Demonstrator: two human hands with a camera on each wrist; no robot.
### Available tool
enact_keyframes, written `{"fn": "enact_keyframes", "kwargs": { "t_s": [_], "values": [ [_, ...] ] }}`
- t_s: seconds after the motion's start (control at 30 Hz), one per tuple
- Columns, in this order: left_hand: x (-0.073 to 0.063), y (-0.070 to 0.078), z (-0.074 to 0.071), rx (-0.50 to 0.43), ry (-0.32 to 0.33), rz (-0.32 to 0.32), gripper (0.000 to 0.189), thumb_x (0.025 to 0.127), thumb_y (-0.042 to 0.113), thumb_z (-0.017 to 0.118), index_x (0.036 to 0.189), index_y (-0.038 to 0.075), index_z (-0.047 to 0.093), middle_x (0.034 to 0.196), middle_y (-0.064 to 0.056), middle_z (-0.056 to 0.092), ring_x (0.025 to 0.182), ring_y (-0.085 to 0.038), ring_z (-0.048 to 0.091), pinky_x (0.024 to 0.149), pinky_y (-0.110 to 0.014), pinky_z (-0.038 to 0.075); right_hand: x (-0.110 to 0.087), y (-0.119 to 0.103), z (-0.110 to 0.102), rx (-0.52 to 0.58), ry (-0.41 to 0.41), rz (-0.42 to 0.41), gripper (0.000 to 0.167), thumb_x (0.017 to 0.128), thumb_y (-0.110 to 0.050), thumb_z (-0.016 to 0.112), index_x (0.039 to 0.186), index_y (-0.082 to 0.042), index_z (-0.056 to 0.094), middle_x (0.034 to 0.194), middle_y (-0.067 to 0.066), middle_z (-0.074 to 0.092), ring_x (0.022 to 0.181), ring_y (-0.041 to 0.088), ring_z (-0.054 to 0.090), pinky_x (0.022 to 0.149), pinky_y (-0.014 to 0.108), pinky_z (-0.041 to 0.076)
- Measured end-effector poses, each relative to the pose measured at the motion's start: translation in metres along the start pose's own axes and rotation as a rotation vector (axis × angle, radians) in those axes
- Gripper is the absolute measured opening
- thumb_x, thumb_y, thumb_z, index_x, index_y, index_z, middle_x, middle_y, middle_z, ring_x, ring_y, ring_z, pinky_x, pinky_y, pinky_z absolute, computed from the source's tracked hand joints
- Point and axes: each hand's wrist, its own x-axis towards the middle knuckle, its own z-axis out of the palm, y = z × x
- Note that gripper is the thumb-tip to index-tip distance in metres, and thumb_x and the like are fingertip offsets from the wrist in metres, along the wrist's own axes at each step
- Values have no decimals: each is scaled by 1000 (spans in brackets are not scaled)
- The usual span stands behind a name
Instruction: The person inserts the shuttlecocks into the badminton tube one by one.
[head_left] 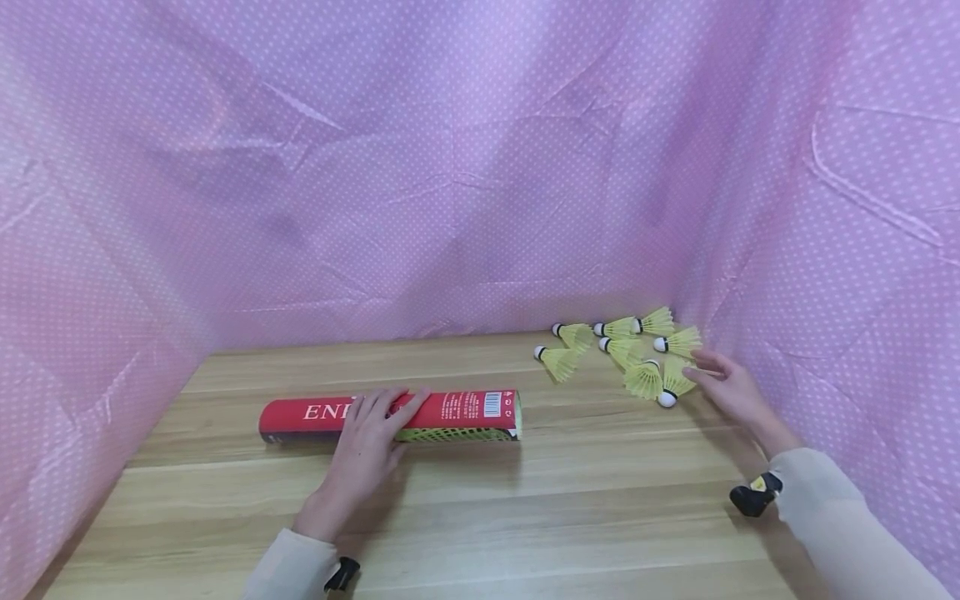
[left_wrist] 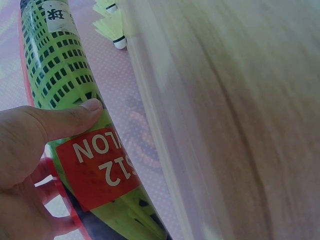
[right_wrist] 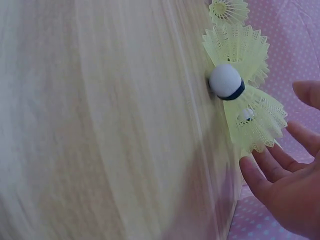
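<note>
A red shuttlecock tube (head_left: 465, 406) lies sideways at the left middle of the wooden table, its right end showing a pale green inside. My left hand (head_left: 366, 442) grips it around the middle; in the left wrist view the thumb (left_wrist: 75, 120) lies across the clear side, where yellow-green netted skirts show through. At the right, my right hand (head_left: 731, 393) reaches to a yellow shuttlecock (head_left: 677, 379) with a white cork. In the right wrist view its fingers (right_wrist: 272, 167) are spread, fingertips right at the skirt's edge (right_wrist: 260, 140), with the thumb apart.
Several more yellow shuttlecocks (head_left: 618, 350) lie loosely grouped at the table's back right corner. Pink dotted cloth (head_left: 450, 208) hangs behind and along both sides of the wooden table (head_left: 562, 517). A black wrist device (head_left: 753, 496) sits at the right sleeve.
</note>
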Motion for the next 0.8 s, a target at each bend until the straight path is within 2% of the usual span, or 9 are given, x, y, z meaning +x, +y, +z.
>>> {"fn": "enact_keyframes", "kwargs": {
  "t_s": [0.1, 0.2, 0.27, 0.33, 0.4, 0.47, 0.53, 0.8],
  "values": [
    [0, -1, 0, -1, 4, 4, 98, 69, 5, 92, 152, 30, 46, 142, -13, 50, 131, -34, 43, 115, -63, 21, 0, 1, 1, 16, 4, 20, 64, 104, -31, 56, 147, 12, 36, 139, 43, 41, 110, 39, 61, 78, 25, 57],
    [0, -1, 0, -4, 4, 3, 98, 70, 5, 92, 153, 30, 46, 142, -14, 50, 131, -34, 43, 115, -63, 21, 0, 3, 2, 32, 9, 31, 61, 104, -28, 57, 145, 13, 37, 135, 44, 44, 99, 28, 66, 74, 27, 59],
    [0, -1, 0, -4, 4, 4, 98, 69, 5, 92, 152, 30, 46, 142, -14, 50, 131, -34, 43, 115, -63, 21, 0, 4, 2, 11, 11, 24, 59, 104, -26, 57, 145, 12, 38, 132, 45, 45, 98, 33, 67, 76, 33, 60],
    [-1, -2, -1, -2, 7, 9, 96, 69, 5, 92, 152, 29, 47, 142, -15, 51, 130, -35, 43, 115, -63, 21, -1, 4, 2, -40, 3, 7, 58, 104, -24, 57, 146, 11, 39, 132, 45, 45, 105, 47, 63, 84, 46, 58],
    [-1, -2, -1, 0, 9, 13, 96, 69, 5, 92, 151, 28, 48, 142, -15, 51, 130, -35, 44, 115, -63, 21, -2, 5, 2, -91, -12, -12, 57, 103, -23, 57, 147, 9, 39, 135, 45, 43, 114, 57, 55, 92, 58, 51],
    [-1, -3, -1, 1, 10, 16, 97, 69, 5, 92, 152, 28, 48, 142, -15, 51, 130, -35, 43, 115, -63, 22, -2, 6, 2, -120, -30, -30, 57, 103, -21, 57, 148, 8, 39, 139, 44, 40, 121, 61, 47, 99, 66, 42],
    [-2, -3, -1, 1, 9, 17, 98, 68, 6, 93, 152, 29, 47, 142, -15, 50, 131, -35, 43, 115, -63, 21, -3, 5, 2, -116, -54, -29, 57, 103, -21, 58, 148, 7, 38, 144, 43, 35, 124, 62, 43, 101, 69, 37],
    [-2, -4, -2, 11, 9, 21, 99, 68, 6, 93, 152, 29, 46, 142, -15, 51, 130, -35, 43, 115, -63, 22, -7, 2, 1, -108, -122, -1, 61, 104, -26, 55, 153, 2, 33, 153, 39, 25, 133, 63, 30, 105, 73, 27]
  ]
}}
